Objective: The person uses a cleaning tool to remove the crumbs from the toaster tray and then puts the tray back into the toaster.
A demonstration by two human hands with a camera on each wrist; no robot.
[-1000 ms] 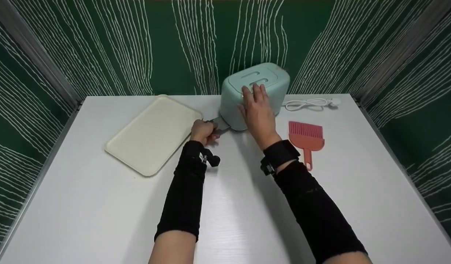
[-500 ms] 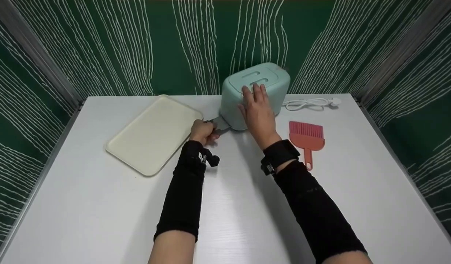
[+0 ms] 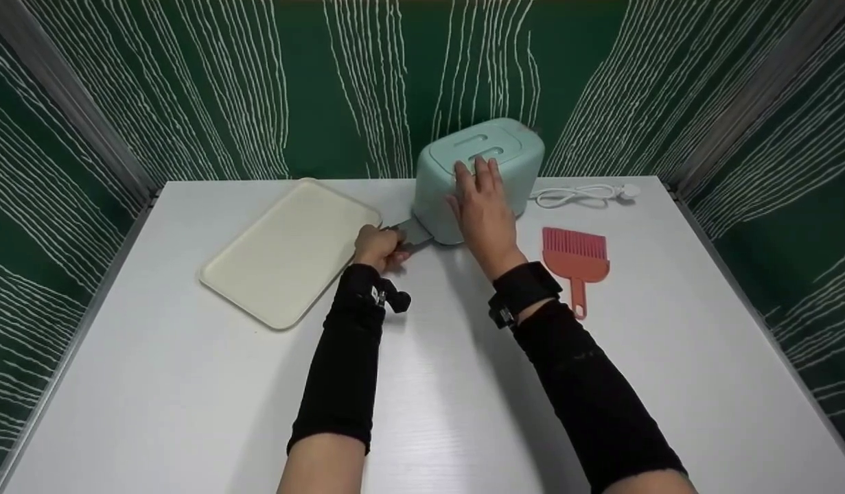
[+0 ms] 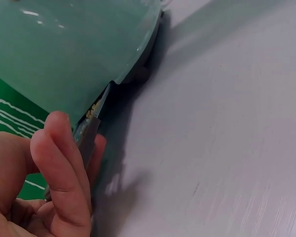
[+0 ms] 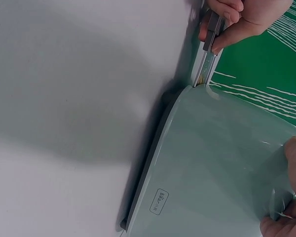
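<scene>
A mint-green toaster point(image 3: 439, 189) stands at the back of the white table, a lid with two grooves covering its top. From its lower left end a grey crumb tray point(image 3: 417, 233) sticks partway out. My left hand point(image 3: 379, 247) pinches the outer end of this tray between thumb and fingers. Yellowish crumbs point(image 4: 92, 109) lie in the tray in the left wrist view. My right hand point(image 3: 489, 223) rests on the toaster's near side, its fingertips over the top edge. The tray's inner part is hidden inside the toaster.
A cream tray point(image 3: 292, 254) lies left of my left hand. To the right are a red brush in an orange dustpan point(image 3: 576, 264) and a bundled white power cord point(image 3: 580, 195) with its plug. Green walls with white lines point(image 3: 346, 89) enclose the table point(image 3: 422, 384).
</scene>
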